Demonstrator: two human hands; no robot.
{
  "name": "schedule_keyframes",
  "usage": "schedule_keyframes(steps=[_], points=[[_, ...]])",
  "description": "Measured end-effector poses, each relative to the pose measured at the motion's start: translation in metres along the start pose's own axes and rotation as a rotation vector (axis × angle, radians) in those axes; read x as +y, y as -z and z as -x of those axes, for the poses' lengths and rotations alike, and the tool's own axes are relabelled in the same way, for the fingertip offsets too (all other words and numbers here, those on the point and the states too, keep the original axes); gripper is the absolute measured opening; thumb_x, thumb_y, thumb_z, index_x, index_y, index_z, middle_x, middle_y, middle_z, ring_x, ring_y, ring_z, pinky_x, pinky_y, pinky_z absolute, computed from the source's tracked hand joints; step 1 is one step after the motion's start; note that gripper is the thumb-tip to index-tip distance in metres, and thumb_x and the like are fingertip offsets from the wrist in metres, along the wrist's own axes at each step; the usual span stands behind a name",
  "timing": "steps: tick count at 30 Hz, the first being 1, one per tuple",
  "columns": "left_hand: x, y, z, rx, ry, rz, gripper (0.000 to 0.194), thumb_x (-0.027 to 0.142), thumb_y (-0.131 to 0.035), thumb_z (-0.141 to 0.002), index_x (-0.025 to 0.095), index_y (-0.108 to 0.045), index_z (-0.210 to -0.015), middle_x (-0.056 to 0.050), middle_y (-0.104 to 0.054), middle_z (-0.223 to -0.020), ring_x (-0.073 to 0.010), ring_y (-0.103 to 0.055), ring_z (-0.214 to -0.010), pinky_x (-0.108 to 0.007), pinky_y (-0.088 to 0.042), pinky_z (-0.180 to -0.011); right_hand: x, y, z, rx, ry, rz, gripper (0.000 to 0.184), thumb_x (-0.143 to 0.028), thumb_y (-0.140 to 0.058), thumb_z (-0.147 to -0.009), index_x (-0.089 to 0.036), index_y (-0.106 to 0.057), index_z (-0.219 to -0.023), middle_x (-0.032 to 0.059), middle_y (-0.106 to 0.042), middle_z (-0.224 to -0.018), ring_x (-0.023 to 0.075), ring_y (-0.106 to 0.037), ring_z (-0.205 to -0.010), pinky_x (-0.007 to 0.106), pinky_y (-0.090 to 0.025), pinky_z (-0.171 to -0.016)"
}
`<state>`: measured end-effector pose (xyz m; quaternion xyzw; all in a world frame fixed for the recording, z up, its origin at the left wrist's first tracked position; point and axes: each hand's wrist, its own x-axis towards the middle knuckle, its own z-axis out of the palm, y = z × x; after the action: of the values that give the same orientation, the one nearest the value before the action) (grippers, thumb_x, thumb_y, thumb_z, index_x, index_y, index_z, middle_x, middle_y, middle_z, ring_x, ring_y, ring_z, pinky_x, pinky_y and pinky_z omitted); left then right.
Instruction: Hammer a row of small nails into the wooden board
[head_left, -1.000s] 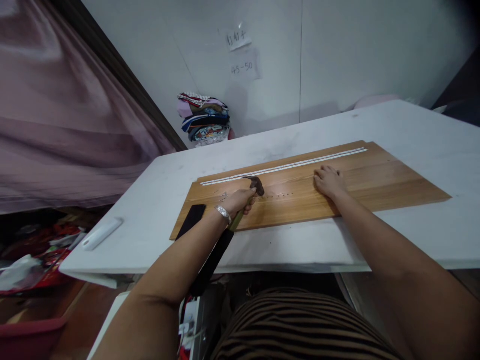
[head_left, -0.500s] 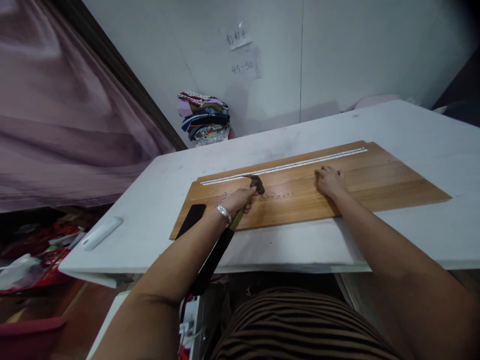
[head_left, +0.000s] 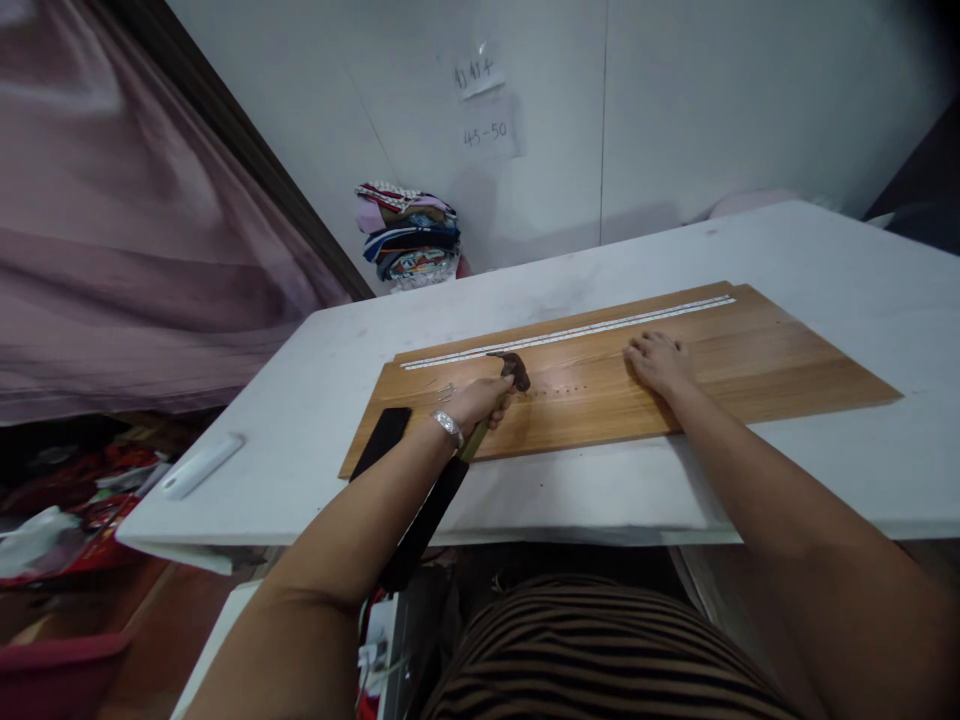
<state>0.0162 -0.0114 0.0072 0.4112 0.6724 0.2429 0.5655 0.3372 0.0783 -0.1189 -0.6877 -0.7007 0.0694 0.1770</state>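
I see a glossy, brown wood-grain board [head_left: 780, 365] lying lengthwise crosswise. Over it slants a black-sleeved, dark-headed claw hammer [head_left: 445, 490], my left hand [head_left: 480, 403] closed round its neck. My right hand [head_left: 661, 362] rests on the wood, fingers bent; whether it holds anything, I can't tell. A row of tiny dark dots [head_left: 567, 389] runs rightward from the hammer's head, its start nearer my left.

Got a pinkish curtain [head_left: 135, 230] hanging on my left, a pile of folded fabric [head_left: 412, 238] by the wall [head_left: 675, 110], a paper note [head_left: 487, 132] up there saying 45-50, plus a white bag [head_left: 39, 540] among red clutter [head_left: 101, 545] and a reddish bin [head_left: 64, 675] down low.
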Motion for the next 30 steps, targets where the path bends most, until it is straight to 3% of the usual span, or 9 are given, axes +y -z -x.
schedule_keyframes(steps=[30], points=[[-0.0017,-0.0001,-0.0006,-0.003,-0.011,0.013,0.031,0.038,-0.056,-0.108,0.017,-0.061,-0.086,0.004,-0.051,-0.061,-0.0068,-0.038,-0.042,-0.019,-0.030,-0.043,-0.0003,0.0004,0.0011,0.015,0.004,-0.001,0.040,-0.035,-0.040,-0.103,-0.023,-0.078,-0.102,0.0154,-0.072,-0.125,0.0321,-0.056,-0.126,0.051,-0.038,-0.106]])
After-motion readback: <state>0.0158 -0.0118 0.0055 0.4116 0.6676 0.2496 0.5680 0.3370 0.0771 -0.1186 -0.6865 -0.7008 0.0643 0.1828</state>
